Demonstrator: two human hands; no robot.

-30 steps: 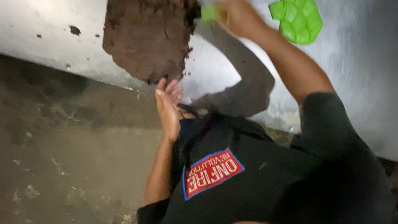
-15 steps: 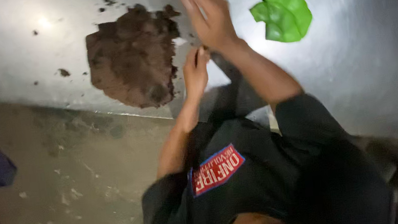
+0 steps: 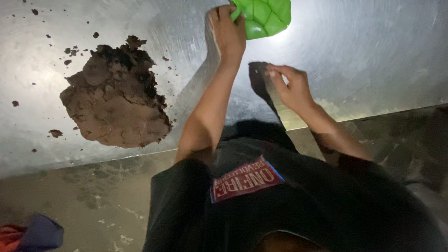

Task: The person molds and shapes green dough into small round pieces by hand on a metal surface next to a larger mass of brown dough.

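Gripping: I see the left hand (image 3: 227, 28) pinching the green mould (image 3: 257, 3).
Right hand (image 3: 291, 86): fingers loosely curled, empty, on table (image 3: 395, 36).
Clay (image 3: 116, 102): well left.

A shiny, scratched stainless-steel table (image 3: 395, 36) fills the upper half of the head view, its front edge running across the middle of the frame. On it lies a rough, flattened lump of dark brown clay (image 3: 116, 102), towards the left and close to that front edge. Small brown crumbs (image 3: 16, 103) are scattered on the metal around the lump, mostly left of and above it. Further right, well apart from the lump, a bright green leaf-shaped plastic mould (image 3: 260, 3) rests on the steel
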